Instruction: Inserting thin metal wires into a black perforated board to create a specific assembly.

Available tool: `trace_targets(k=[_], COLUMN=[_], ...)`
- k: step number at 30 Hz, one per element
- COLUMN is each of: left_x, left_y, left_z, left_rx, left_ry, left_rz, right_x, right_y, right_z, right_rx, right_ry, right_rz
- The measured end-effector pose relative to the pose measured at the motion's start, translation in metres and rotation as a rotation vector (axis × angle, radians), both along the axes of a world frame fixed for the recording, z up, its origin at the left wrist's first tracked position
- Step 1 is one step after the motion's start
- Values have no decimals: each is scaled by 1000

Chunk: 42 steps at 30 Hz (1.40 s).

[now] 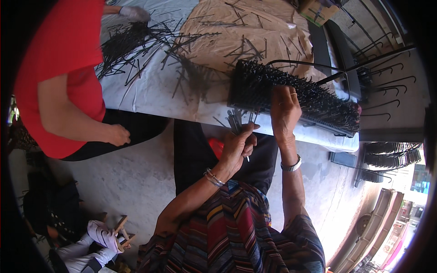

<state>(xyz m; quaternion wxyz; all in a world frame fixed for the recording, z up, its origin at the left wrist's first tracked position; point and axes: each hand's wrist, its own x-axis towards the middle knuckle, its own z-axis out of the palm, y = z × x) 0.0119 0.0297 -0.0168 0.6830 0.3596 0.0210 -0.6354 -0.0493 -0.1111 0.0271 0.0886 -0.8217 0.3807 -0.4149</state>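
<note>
My left hand (234, 149) is closed around a small bundle of thin dark metal sticks (234, 121), which fan out above my fingers at the table's near edge. Up and to the right, my right hand (285, 108) is raised against the near side of a long black rack (318, 101). Its fingers are curled together; whatever they pinch is hidden. Dense rows of short dark pieces stick out of the rack, and a black bar handle (305, 63) arches over it. Loose dark sticks (248, 50) lie scattered behind it on brown sheeting.
A person in a red shirt (68, 91) sits at my left, with one gloved hand (135, 13) by a heap of dark sticks (125, 43). White sheeting (150, 93) covers the table. Hooked rods (387, 88) line the right wall. A cardboard box (317, 11) stands at the back.
</note>
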Motion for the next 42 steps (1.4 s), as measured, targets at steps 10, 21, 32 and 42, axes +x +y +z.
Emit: trace_targets(k=[10,21,32,42], left_x=[2,-1,-4,-5], left_y=[4,-1,-1,-1], left_z=[13,7,-3,1], left_rx=[22,86,5,11], left_ry=[-26,-55,7,-10], left_rz=[-51,20,-15,-43], right_x=[0,-32,-11,-3], right_y=[-1,20,-1,-3], right_z=[15,27,3,2], right_rx=[-16,806,4,35], right_ry=[253,-58,-76,-141], right_rz=[-2,249,-19,75])
